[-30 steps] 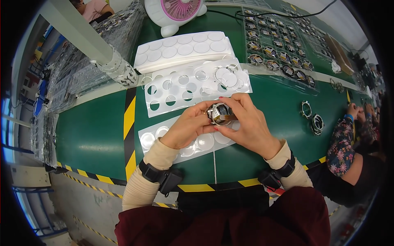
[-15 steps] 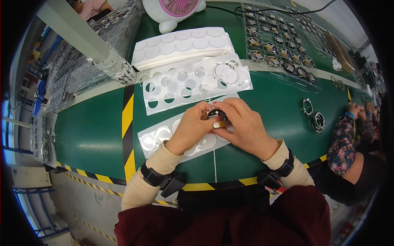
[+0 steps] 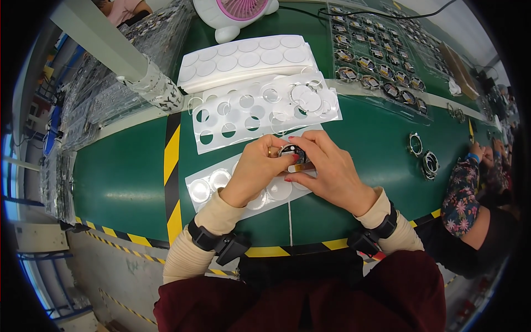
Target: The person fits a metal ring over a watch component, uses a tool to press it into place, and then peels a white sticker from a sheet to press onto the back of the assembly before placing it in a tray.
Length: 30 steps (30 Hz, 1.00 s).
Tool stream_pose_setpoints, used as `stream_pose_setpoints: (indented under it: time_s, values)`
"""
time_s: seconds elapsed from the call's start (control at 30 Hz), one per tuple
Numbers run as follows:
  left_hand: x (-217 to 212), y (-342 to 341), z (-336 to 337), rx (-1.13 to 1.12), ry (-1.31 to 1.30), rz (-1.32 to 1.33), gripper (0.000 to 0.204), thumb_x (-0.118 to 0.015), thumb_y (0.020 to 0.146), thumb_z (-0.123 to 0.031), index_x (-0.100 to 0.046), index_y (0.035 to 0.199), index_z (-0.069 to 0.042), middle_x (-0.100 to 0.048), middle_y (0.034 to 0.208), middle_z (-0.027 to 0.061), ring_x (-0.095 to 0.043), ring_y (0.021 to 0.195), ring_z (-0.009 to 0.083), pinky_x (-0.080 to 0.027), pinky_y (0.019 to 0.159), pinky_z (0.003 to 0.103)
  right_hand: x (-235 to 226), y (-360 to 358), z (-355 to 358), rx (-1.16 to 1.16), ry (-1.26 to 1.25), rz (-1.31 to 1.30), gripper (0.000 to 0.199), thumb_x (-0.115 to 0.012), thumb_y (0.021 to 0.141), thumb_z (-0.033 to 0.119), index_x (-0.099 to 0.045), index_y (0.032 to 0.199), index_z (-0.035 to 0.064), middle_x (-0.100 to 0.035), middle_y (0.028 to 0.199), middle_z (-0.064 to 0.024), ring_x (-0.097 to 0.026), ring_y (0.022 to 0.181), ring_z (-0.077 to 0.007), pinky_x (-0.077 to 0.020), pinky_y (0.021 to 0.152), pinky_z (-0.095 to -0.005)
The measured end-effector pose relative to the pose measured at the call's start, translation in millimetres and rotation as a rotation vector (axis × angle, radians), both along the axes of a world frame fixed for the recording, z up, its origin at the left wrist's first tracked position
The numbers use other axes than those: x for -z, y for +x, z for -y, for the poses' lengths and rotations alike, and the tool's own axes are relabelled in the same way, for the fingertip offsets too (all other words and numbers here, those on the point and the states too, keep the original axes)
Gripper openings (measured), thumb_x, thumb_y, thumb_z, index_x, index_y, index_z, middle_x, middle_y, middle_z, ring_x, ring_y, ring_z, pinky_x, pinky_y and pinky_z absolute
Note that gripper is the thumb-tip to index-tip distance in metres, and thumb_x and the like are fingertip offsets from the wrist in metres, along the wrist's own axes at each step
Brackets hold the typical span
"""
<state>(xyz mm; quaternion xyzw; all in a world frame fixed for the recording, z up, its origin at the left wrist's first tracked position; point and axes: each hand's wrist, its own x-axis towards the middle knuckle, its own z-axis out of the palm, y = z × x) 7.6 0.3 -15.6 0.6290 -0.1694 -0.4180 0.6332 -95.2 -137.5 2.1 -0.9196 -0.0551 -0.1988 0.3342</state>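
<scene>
A small round watch case (image 3: 292, 152) with dark inner parts is held up between my two hands, above a white sticker sheet. A short gold-and-white flex strip (image 3: 297, 167) sticks out at its near side. My left hand (image 3: 250, 172) grips the case from the left, its thumb pressed on the inner parts. From the right, my right hand (image 3: 334, 176) closes its fingers around the far and right edge, its thumb beside the strip. The sheet of round clear stickers (image 3: 243, 200) lies under both hands, partly covered by them.
Behind lie a partly used sticker sheet (image 3: 221, 123), a stack of full sheets (image 3: 235, 62) and a pink-and-white fan (image 3: 235, 14). Trays of round watch parts (image 3: 381, 69) stand back right. Metal watch cases (image 3: 430, 165) rest rightward, near another person's sleeve (image 3: 460, 193). A post (image 3: 110, 52) rises at left.
Both hands stay in nearly the same place with the watch case. My fingers have shifted slightly, and more of the dark inner parts and a ring on my left hand now show.
</scene>
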Motion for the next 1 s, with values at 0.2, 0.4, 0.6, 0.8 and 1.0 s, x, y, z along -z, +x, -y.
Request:
stream_pose_setpoints:
  time_s: [0.2,0.4,0.6,0.8,1.0]
  values:
    - [-2.5,0.0,0.1,-0.016,-0.015,-0.034,0.013,-0.058,0.08,-0.001,-0.052,0.092,0.0,-0.061,0.084,0.0069,-0.059,0.071,0.0091,-0.048,0.057,0.018,2.3,0.6,1.0,0.011,-0.035,0.0,0.054,-0.076,0.064,0.017,-0.051,0.111,0.0037,-0.049,0.1,-0.0092,-0.06,0.071,-0.0209,-0.0506,0.058,-0.0287]
    - [-7.1,-0.9,-0.3,-0.026,-0.014,-0.066,0.013,-0.058,0.081,-0.002,-0.052,0.092,0.0,-0.061,0.085,0.0069,-0.059,0.071,0.0088,-0.048,0.056,0.018,2.3,-0.2,-1.4,0.027,-0.019,0.001,0.054,-0.077,0.064,0.018,-0.052,0.11,0.0033,-0.049,0.1,-0.0096,-0.06,0.07,-0.0211,-0.0507,0.057,-0.0288]
    - [-11.8,-2.7,1.1,-0.08,-0.02,-0.169,0.018,-0.059,0.079,-0.003,-0.05,0.093,0.003,-0.06,0.081,0.0076,-0.058,0.068,0.0098,-0.048,0.056,0.02,3.0,-1.2,-4.2,0.069,-0.006,0.004,0.054,-0.077,0.064,0.019,-0.052,0.109,0.0028,-0.05,0.1,-0.0101,-0.061,0.07,-0.0217,-0.0512,0.058,-0.0289]
    - [-13.2,-2.9,1.9,-0.102,-0.028,-0.187,0.02,-0.06,0.078,-0.003,-0.049,0.093,0.005,-0.059,0.079,0.0078,-0.058,0.067,0.0106,-0.05,0.057,0.022,2.4,-1.4,-1.6,0.077,-0.042,0.009,0.053,-0.077,0.064,0.018,-0.053,0.108,0.0024,-0.05,0.099,-0.0097,-0.061,0.07,-0.0212,-0.0514,0.058,-0.0284]
    - [-7.1,0.7,-0.8,-0.029,0.005,-0.146,0.016,-0.057,0.082,-0.005,-0.051,0.094,0.003,-0.062,0.089,0.0111,-0.063,0.076,0.0151,-0.052,0.06,0.021,1.4,-0.9,-3.2,0.06,-0.001,-0.007,0.052,-0.077,0.063,0.018,-0.054,0.107,0.0021,-0.05,0.098,-0.0091,-0.061,0.071,-0.0202,-0.0512,0.058,-0.0279]
